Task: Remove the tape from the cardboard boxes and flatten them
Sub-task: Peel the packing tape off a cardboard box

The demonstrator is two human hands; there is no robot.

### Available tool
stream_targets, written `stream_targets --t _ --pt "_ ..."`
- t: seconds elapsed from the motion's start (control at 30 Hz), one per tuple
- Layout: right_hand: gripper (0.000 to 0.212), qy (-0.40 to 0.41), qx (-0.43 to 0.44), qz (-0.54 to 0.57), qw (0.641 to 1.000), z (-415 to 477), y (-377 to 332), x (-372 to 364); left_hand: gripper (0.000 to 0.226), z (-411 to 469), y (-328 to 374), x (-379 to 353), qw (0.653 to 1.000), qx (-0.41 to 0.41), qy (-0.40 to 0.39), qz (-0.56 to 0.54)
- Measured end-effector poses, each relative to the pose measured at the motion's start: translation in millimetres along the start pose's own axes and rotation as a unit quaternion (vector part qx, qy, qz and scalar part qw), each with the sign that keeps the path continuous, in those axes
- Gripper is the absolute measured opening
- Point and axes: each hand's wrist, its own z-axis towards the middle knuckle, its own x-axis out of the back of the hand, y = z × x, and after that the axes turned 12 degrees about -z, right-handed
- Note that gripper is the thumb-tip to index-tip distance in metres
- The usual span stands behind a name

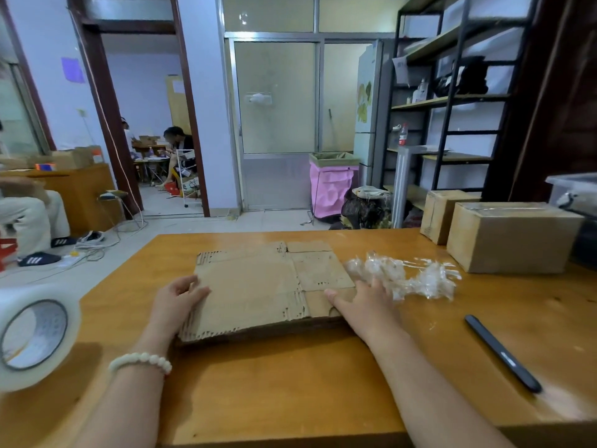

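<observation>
A flattened cardboard box point(258, 286) lies in the middle of the wooden table point(290, 383), its torn flaps spread flat. My left hand point(176, 300) holds its left edge, fingers curled over the top and thumb on the cardboard. My right hand point(365, 302) rests with straight fingers on the box's right edge, its fingertips reaching a crumpled wad of clear tape point(407, 276). Two taped cardboard boxes stand at the table's right: a large one point(510, 240) and a smaller one point(442, 215) behind it.
A big roll of clear tape point(35, 334) stands at the left table edge. A black utility knife point(502, 352) lies near the right front. A clear plastic bin point(575, 192) sits at the far right. Beyond the table are metal shelves, a pink bin and seated people.
</observation>
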Motion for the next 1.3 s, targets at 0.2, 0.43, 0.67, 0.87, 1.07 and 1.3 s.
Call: stream_targets --t 0.2,0.43,0.67,0.87,1.07,1.3 --pt "0.063 0.071 -0.004 -0.001 0.997 6.4 5.6 15.4 0.031 -0.6 27.0 -16.9 0.921 -0.059 0.031 0.384" --pt "0.048 0.199 -0.119 0.183 0.955 51.6 96.8 99.7 0.04 -25.3 114.3 -111.9 0.898 -0.228 -0.024 0.375" --pt "0.062 0.285 -0.307 0.213 0.883 93.2 195.5 138.6 0.049 -56.7 141.3 -242.4 0.856 -0.238 -0.188 0.418" --pt "0.072 0.294 -0.358 0.276 0.842 124.5 249.3 156.7 0.048 -54.1 146.1 -298.6 0.909 -0.203 -0.252 0.262" --pt "0.088 0.285 -0.357 0.285 0.842 154.3 267.0 163.4 0.049 -44.7 141.2 -331.3 0.925 -0.187 -0.265 0.2" --pt "0.081 0.228 -0.372 0.334 0.835 162.2 281.2 146.9 0.056 -42.5 130.1 -351.1 0.922 -0.188 -0.279 0.191"
